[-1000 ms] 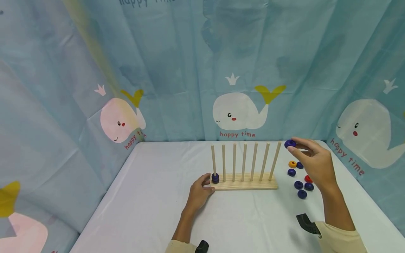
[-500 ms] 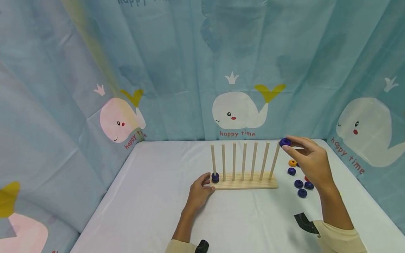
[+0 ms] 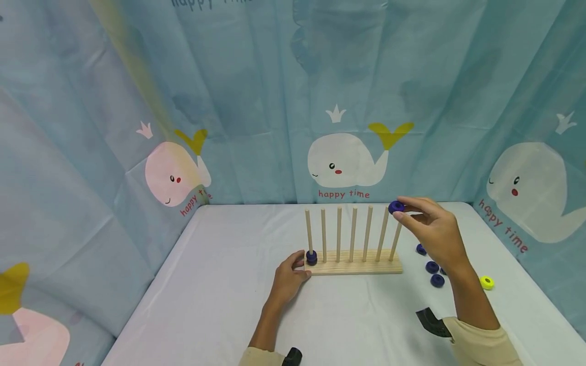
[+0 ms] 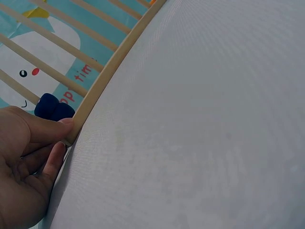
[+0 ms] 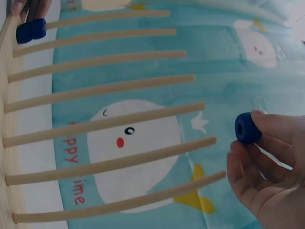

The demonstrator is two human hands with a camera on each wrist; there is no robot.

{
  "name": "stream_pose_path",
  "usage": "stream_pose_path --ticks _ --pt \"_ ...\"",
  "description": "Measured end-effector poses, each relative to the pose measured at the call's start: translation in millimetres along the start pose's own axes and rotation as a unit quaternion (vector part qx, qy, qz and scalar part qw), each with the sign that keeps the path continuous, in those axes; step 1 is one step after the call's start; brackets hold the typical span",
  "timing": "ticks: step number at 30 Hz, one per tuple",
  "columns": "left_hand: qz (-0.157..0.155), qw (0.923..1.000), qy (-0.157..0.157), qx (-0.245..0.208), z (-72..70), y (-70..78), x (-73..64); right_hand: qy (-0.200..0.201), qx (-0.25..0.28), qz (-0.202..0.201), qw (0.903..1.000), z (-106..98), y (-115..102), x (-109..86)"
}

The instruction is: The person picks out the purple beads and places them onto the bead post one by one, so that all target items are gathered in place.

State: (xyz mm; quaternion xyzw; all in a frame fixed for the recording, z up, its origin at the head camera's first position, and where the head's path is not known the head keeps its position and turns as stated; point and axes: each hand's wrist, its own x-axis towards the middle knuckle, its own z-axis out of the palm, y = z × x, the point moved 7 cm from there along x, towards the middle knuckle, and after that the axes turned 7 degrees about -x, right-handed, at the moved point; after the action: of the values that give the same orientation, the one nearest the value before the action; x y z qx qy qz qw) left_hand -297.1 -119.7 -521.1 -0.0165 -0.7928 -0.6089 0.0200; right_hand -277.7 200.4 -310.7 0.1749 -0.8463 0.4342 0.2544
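The fingers [image 5: 276, 125] of the right hand [image 3: 437, 231] pinch a dark blue bead [image 3: 396, 207] between thumb and fingertips. That bead is up in the air at about the height of the peg tips; the right wrist view shows it apart from them, its hole turned toward the pegs. The left hand [image 3: 288, 279] grips the left end of the wooden base [image 3: 357, 269], fingers closed on it with the thumb at the near edge. Seven wooden pegs [image 3: 339, 234] stand in a row along this base, and the leftmost carries two blue beads [image 3: 312, 258], one on top of the other, at its foot. Right of the base, loose blue beads [image 3: 432, 267] lie on the white-covered counter [image 3: 220, 284], one partly hidden by the right hand; a yellow bead [image 3: 487, 282] lies beyond the right forearm. Both arms wear beige sleeves [image 3: 485, 340]. Behind the counter hangs a blue curtain [image 3: 256, 101] printed with whales and "happy time".
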Motion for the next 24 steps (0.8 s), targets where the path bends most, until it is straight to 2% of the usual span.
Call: stream_pose_path --ticks 11,19,24 --pt "0.013 0.9999 0.000 -0.004 -0.2 1.1 0.3 -0.016 0.002 -0.038 0.9992 12.7 -56.9 6.8" --pt "0.001 1.0000 -0.003 -0.002 0.3 2.0 -0.5 -0.050 0.047 -0.048 0.9965 27.7 -68.1 12.1" --pt "0.001 1.0000 0.000 0.000 0.3 3.1 -1.0 -0.062 0.047 -0.056 0.9954 36.8 -74.1 14.8"
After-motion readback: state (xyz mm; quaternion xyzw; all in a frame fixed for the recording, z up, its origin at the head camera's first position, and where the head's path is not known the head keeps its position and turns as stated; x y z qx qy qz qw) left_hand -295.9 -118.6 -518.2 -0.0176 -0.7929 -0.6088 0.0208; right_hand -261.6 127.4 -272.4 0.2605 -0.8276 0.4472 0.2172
